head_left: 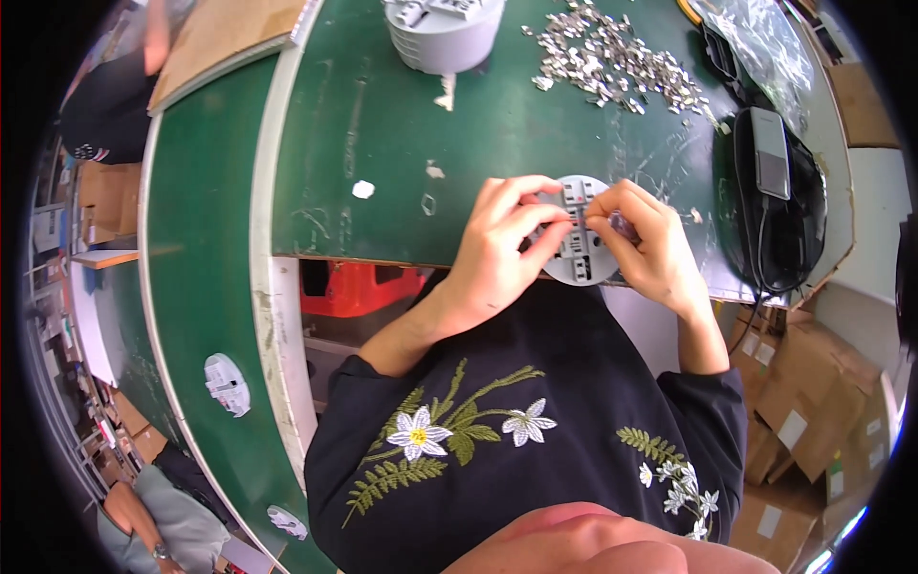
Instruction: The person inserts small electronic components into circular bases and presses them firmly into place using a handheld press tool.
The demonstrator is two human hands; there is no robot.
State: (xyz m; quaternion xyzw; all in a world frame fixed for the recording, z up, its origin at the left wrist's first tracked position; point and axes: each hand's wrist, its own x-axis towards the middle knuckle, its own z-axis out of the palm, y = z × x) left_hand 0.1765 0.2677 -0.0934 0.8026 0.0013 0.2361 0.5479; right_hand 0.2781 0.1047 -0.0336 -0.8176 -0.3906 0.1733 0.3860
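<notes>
A round light grey plastic part (pixel 577 275) with slots and raised blocks on its face lies at the table's near edge, between my hands. Over its left side, my left hand (pixel 502 239) has thumb and index finger closed in a pinch; another fingertip reaches the part's upper rim. From the other side my right hand (pixel 655 249) brings thumb and index finger together above the middle of the part. Something small and shiny (pixel 623 227) shows inside the curled fingers of that hand. Whatever sits between the fingertips of either hand is too small to make out.
Many small metal pieces (pixel 612 62) lie scattered at the far side. A stack of grey round parts (pixel 445 43) stands far left of them. At right are a black bag (pixel 789 230) and a grey power bank (pixel 770 153) with a cable. A red crate (pixel 359 290) sits below the table.
</notes>
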